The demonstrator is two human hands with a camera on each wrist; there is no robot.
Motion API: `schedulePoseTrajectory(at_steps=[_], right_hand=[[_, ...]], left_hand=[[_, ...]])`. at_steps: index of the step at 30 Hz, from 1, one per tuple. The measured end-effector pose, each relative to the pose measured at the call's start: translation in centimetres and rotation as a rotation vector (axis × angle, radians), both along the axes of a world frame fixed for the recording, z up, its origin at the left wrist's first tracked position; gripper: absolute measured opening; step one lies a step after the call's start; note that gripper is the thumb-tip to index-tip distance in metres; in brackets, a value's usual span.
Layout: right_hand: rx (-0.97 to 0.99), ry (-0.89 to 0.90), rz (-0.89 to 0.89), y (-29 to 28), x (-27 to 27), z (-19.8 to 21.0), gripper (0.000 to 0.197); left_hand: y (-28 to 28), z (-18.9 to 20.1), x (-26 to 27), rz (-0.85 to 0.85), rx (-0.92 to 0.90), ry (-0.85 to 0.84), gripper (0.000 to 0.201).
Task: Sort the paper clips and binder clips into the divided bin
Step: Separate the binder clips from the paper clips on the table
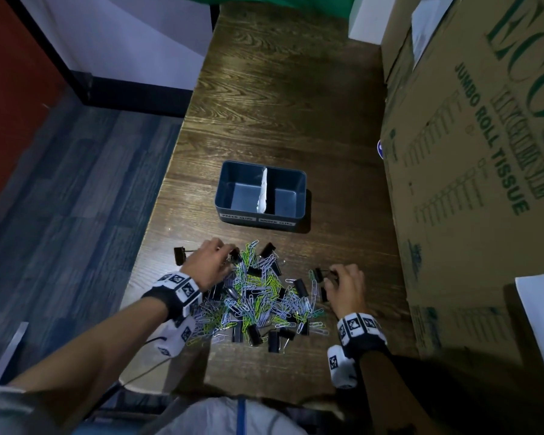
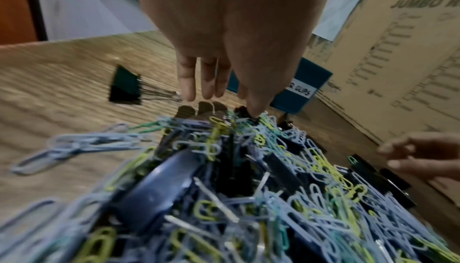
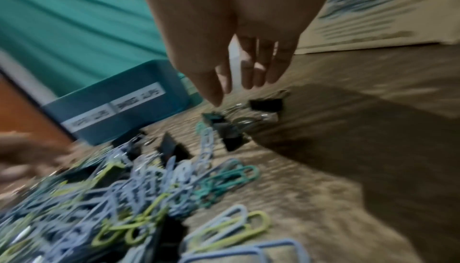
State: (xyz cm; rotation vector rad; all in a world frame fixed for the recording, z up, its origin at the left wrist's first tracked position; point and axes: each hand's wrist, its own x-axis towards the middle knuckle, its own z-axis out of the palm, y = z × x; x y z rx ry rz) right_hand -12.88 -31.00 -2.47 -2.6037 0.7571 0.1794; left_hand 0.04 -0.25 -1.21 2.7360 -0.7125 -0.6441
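A mixed pile of coloured paper clips and black binder clips lies on the wooden table, seen close up as the pile and the pile in the wrist views. Behind it stands the blue divided bin with a white divider; both halves look empty. My left hand reaches down onto the pile's far left, fingers straight, its thumb tip touching a black binder clip. My right hand hovers with straight fingers just above a binder clip at the pile's right edge, holding nothing.
A lone binder clip lies left of the pile near the table's left edge, also visible as the lone clip. A big cardboard box walls off the right side. The bin front carries labels. Bare wood stretches beyond the bin.
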Motion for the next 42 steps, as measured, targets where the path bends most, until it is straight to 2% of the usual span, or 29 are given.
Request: schedulePoseTrajectory(at_steps=[3, 5, 8, 13, 19, 24, 28, 32, 34, 37, 40, 42], right_hand=[[0.08, 0.087, 0.106, 1.9, 1.1, 0.1, 0.053], [0.046, 0.164, 0.147, 3.2, 1.7, 0.2, 0.058], [0.012, 0.162, 0.147, 4.6, 2.2, 0.5, 0.052], [0.073, 0.064, 0.17, 5.5, 2.7, 0.8, 0.025], [0.176, -0.022, 0.076, 5.4, 3.5, 1.4, 0.038], [0.294, -0.097, 0.0, 4.3, 3.2, 2.3, 0.025], [0.238, -0.179, -0.106, 1.6, 1.9, 2.9, 0.026], [0.114, -0.146, -0.146, -1.4, -0.2, 1.8, 0.029], [0.088, -0.107, -0.134, -2.3, -1.1, 1.2, 0.033], [0.042, -0.036, -0.097, -2.7, -1.7, 1.0, 0.031], [-0.057, -0.024, -0.09, -2.0, -2.0, 1.3, 0.026], [-0.093, -0.017, -0.05, -0.8, -2.0, 1.3, 0.026]], left_hand=[[-2.1, -0.5, -0.8, 0.028, 0.039, 0.049, 0.058], [-2.8, -0.9, -1.4, 0.074, 0.009, 0.033, 0.051], [-3.4, -1.2, -1.9, 0.113, -0.075, 0.041, 0.039], [-3.2, -0.9, -2.1, 0.195, -0.203, 0.075, 0.027], [-2.5, -0.2, -1.6, 0.307, -0.365, 0.093, 0.03], [-1.2, 0.8, -0.3, 0.43, -0.454, 0.086, 0.015], [1.9, 1.5, 3.0, 0.577, -0.41, -0.012, 0.013], [4.4, 0.5, 5.8, 0.682, -0.249, 0.009, 0.013], [5.0, 0.3, 6.3, 0.63, -0.168, 0.015, 0.011], [5.1, 0.3, 6.2, 0.452, -0.06, -0.065, 0.01], [3.0, 0.8, 5.1, 0.29, -0.043, -0.149, 0.013], [0.4, 1.2, 4.0, 0.154, -0.079, -0.105, 0.016]])
